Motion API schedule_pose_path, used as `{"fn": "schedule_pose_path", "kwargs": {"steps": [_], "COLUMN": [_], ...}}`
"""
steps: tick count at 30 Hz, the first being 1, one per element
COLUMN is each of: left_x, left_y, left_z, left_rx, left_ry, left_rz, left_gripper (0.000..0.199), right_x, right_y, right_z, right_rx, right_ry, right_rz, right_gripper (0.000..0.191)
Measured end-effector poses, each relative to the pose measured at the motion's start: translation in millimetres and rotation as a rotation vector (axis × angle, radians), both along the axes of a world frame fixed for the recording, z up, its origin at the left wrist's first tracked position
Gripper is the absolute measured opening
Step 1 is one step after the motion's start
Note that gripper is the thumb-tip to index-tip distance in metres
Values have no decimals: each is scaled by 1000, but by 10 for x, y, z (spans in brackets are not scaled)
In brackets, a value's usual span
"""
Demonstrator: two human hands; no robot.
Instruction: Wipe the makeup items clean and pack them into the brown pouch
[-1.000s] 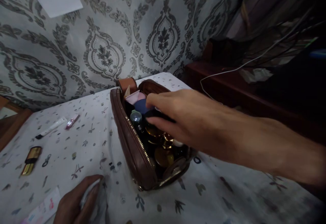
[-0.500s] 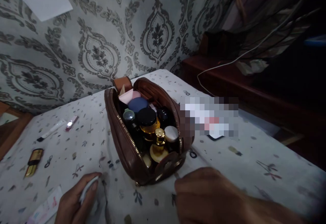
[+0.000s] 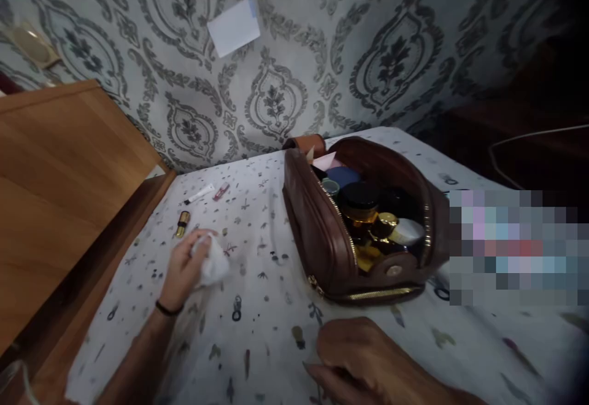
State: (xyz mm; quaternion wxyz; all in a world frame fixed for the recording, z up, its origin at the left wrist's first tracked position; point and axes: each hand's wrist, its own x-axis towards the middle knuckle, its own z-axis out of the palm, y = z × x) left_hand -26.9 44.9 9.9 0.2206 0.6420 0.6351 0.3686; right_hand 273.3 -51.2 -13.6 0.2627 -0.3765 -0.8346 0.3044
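Observation:
My left hand (image 3: 186,267), a dark band at its wrist, pinches a crumpled white tissue (image 3: 214,264) over the left part of the table. Just beyond it lies a small gold case with a black band (image 3: 183,224). My right hand (image 3: 356,356) is curled closed on the cloth in front of the bag; its palm is hidden. The brown leather toiletry bag (image 3: 317,227) stands unzipped. Inside are a black-lidded amber jar (image 3: 360,202), a gold-capped bottle (image 3: 384,224), a round blue item (image 3: 343,176) and a white-topped item (image 3: 408,231).
A white tube with a black cap (image 3: 200,194) and a small pinkish item (image 3: 221,191) lie toward the back left. A wooden panel (image 3: 69,190) rises along the left edge. A patterned wall (image 3: 276,104) stands behind the table. A blurred-out patch (image 3: 515,248) covers something right of the bag.
My view has turned left, so the bag appears farther right. My left hand has reached forward over the table with the tissue, toward the gold case. The right hand stays low before the bag.

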Motion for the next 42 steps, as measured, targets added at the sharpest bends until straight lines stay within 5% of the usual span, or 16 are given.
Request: {"fn": "schedule_pose_path", "kwargs": {"steps": [4, 7, 14, 21, 26, 31, 34, 42], "left_x": [-698, -1026, -1062, -1094, -834, -258, 121, 662], "left_y": [463, 819, 1114, 1176, 973, 451, 117, -257], "left_z": [208, 198, -164, -159, -27, 44, 24, -217], "left_rx": [107, 94, -93, -135, -44, -8, -33, 86], "left_ry": [226, 297, 416, 370, 181, -19, -127, 64], "left_rz": [288, 331, 217, 260, 224, -13, -169, -285], "left_gripper": [50, 46, 40, 36, 41, 40, 35, 20], "right_x": [-186, -376, -735, -766, -734, -747, -777, -753], "right_y": [77, 171, 401, 419, 408, 396, 360, 375], "right_z": [46, 89, -93, -342, -335, -341, -353, -389], "right_rx": [-139, -296, -701, -695, -736, -814, -902, -964], "right_ry": [61, 190, 510, 572, 636, 741, 858, 994], "right_rz": [29, 28, -83, -148, -119, -107, -36, 34], "right_gripper": [39, 44, 51, 56, 53, 48, 63, 58]}}
